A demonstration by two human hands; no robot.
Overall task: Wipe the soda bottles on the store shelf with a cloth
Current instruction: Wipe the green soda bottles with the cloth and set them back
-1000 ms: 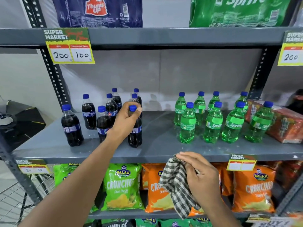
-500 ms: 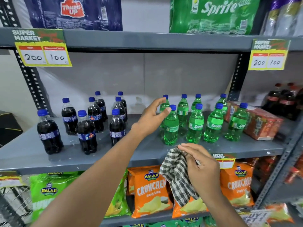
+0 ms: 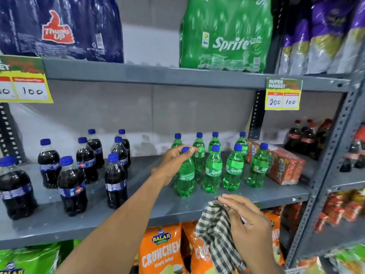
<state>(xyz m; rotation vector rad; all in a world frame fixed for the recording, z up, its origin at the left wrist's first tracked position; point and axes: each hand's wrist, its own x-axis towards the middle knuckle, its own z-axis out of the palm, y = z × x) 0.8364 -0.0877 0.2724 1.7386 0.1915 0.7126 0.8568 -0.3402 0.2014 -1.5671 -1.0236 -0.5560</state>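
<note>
Several green Sprite bottles [image 3: 213, 171] with blue caps stand at the right of the grey middle shelf [image 3: 142, 206]. Several dark cola bottles [image 3: 115, 180] stand at its left. My left hand [image 3: 173, 161] grips the neck and cap of the front-left Sprite bottle [image 3: 185, 178], which stands upright on the shelf. My right hand [image 3: 248, 228] is below the shelf's front edge and holds a black-and-white checked cloth [image 3: 217, 236] that hangs down.
An orange carton [image 3: 280, 165] lies right of the Sprite bottles. Shrink-wrapped Thums Up [image 3: 59, 28] and Sprite packs [image 3: 225, 34] sit on the shelf above. Orange chip bags [image 3: 160, 252] fill the shelf below. A steel upright [image 3: 327, 165] borders red-capped cola bottles [image 3: 308, 137].
My left hand let go of a cola bottle, moved right across the shelf and closed on the front-left Sprite bottle's neck. The view shifted right. My right hand kept the cloth.
</note>
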